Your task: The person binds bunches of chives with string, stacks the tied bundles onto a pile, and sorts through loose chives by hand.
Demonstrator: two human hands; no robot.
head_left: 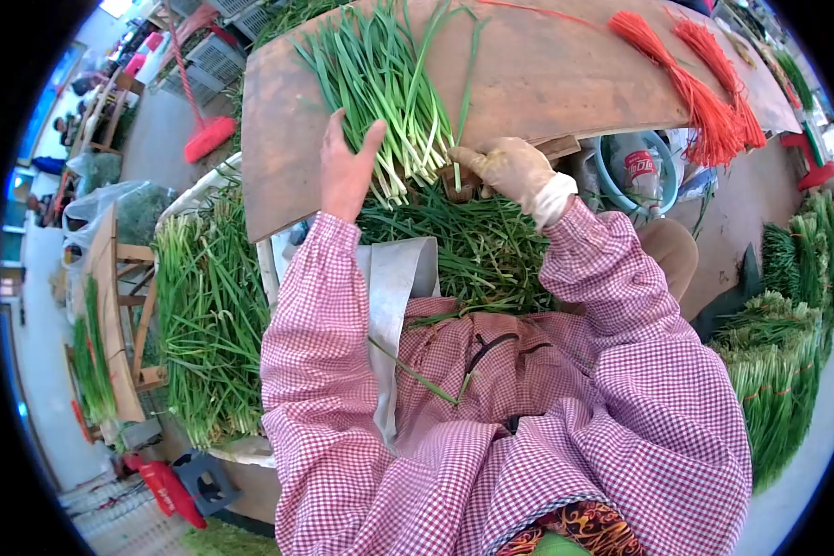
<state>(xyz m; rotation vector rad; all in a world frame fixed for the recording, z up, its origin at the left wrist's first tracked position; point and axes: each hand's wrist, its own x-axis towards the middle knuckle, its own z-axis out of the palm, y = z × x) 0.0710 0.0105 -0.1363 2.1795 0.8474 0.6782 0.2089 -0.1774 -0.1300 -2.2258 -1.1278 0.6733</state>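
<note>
Green stalk bunch on the board: left hand spread beside it, right hand pinching one loose stalk.

Nearest us: our checked smock (343,352), a leaf strand (426,382) across the lap, a grey strip (403,287) hanging beside it, then loose greens (491,250) heaped below the board edge. Our bare left hand (350,171) had thumb and fingers apart at the left side of the bunch (394,102), white ends toward us, leaves away. Our gloved right hand (517,173) had its fingertips closed on the loose stalk (466,93) near its lower end, just right of the bunch. Basin (610,190) with a bottle (641,176) sat right of that hand, below the wooden board (547,69). Two red strand bundles (690,88) lay at the board's right, ends over the edge.
</note>
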